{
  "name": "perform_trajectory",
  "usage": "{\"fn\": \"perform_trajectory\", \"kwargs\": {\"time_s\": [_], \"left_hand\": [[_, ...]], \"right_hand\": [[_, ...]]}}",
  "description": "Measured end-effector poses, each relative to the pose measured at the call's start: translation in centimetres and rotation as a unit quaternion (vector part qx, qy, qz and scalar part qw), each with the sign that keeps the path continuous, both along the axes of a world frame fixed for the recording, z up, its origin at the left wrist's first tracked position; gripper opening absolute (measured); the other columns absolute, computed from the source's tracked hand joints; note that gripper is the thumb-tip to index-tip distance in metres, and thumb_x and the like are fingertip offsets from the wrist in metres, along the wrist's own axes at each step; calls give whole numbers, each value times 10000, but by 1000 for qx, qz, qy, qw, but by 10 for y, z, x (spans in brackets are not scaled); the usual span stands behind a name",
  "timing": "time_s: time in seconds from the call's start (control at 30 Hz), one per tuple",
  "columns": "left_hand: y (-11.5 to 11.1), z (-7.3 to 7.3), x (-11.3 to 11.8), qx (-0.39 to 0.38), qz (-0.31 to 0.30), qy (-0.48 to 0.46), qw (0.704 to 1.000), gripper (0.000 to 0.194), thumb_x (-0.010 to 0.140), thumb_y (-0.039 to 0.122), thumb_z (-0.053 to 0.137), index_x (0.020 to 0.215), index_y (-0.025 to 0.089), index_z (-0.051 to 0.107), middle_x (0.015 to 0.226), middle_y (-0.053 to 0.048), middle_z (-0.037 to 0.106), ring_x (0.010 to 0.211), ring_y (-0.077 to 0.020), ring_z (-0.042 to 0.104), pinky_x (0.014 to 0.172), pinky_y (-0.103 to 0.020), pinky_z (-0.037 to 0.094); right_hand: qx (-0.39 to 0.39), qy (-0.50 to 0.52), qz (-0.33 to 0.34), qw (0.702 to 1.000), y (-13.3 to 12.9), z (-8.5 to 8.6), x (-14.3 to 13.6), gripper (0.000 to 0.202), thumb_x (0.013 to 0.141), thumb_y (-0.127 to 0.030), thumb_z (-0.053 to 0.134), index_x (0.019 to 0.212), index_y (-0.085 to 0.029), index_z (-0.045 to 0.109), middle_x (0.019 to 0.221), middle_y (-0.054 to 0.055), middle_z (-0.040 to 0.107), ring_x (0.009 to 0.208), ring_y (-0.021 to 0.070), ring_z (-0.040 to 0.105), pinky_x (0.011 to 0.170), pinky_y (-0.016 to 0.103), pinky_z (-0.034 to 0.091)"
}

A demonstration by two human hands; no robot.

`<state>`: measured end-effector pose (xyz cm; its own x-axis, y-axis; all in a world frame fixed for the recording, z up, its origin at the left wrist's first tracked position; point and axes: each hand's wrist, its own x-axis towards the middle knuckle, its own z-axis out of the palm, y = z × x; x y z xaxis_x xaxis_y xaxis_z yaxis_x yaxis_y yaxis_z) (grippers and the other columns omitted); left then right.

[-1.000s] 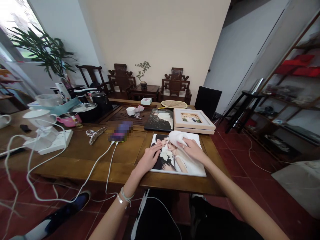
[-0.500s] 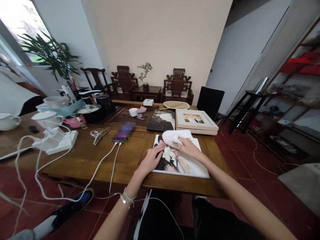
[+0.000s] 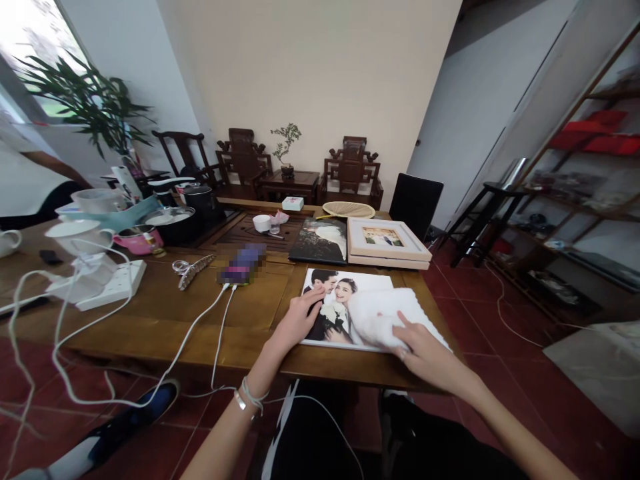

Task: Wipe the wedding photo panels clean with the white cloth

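On the near edge of the wooden table lies a flat photo album point(image 3: 336, 315) with a couple's picture on its cover. My left hand point(image 3: 301, 317) rests on its left side, fingers stretched out flat on the cover. A white towel point(image 3: 387, 308) covers the right part of the album and reaches past its right edge. My right hand point(image 3: 425, 353) presses and grips the towel near the album's lower right corner, index finger extended over it. Behind the album are a dark picture book point(image 3: 320, 241) and a framed photo point(image 3: 390, 243) on a pale box.
A phone point(image 3: 243, 263) with white charging cables and a claw hair clip point(image 3: 193, 272) lie to the left. Farther left stand a power strip point(image 3: 117, 285), a white cup point(image 3: 80, 235) and a pink mug point(image 3: 140, 241). A woven fan point(image 3: 349, 210) lies at the back. Someone in white is at far left.
My right hand has drawn the towel from the album's top edge down to its lower right, uncovering the faces on the cover. My left hand stays on the left side.
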<state>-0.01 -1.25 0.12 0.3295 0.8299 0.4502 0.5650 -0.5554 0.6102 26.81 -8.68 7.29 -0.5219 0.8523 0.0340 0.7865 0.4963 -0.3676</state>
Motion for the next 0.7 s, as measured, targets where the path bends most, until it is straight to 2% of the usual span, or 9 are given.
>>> {"fn": "perform_trajectory", "kwargs": {"time_s": [0.1,0.17,0.23,0.33,0.5,0.6,0.7], "left_hand": [[-1,1,0,-3,1,9,1000,320,864,209,400,1116,200,597,1244,-56,556,1200,-185,468,1034,-396,347],[-1,1,0,-4,1,11,1000,320,863,210,400,1115,207,596,1250,-48,551,1206,-186,461,1035,-403,343],[-1,1,0,0,-1,7,1000,319,860,208,404,1114,210,596,1244,-46,557,1202,-187,466,1034,-406,345],[0,1,0,4,-4,2,1000,320,857,207,408,1117,204,594,1236,-50,563,1196,-186,473,1032,-402,350],[1,1,0,0,-6,-1,1000,318,862,206,400,1113,199,595,1246,-49,555,1203,-173,464,1041,-389,340],[1,1,-1,-3,-4,-3,1000,316,863,207,400,1110,198,596,1245,-51,556,1201,-174,467,1040,-387,341],[0,1,-1,-7,1,-3,1000,313,859,209,410,1109,197,598,1237,-57,562,1196,-181,472,1036,-393,343]], "right_hand": [[-69,5,28,997,-25,13,-2,190,815,-162,406,737,-217,570,827,47,612,989,241,517,898,368,356],[-89,18,28,996,-25,16,1,180,835,-203,417,750,-215,576,818,39,608,951,230,525,866,349,372],[-84,31,12,996,-11,15,6,186,854,-276,426,778,-211,583,835,34,610,901,218,527,838,336,383],[-36,49,-15,998,27,7,11,245,865,-356,413,810,-200,594,851,38,614,858,219,529,810,336,389],[20,111,-20,993,91,-3,6,264,872,-347,393,899,-196,607,937,40,642,886,224,561,803,321,401],[54,112,-21,992,103,-10,-1,240,846,-234,392,953,-193,603,991,35,646,943,225,557,875,345,372],[80,69,-15,994,88,-18,-5,250,775,-105,385,856,-185,607,895,23,661,899,214,580,951,384,318]]}}
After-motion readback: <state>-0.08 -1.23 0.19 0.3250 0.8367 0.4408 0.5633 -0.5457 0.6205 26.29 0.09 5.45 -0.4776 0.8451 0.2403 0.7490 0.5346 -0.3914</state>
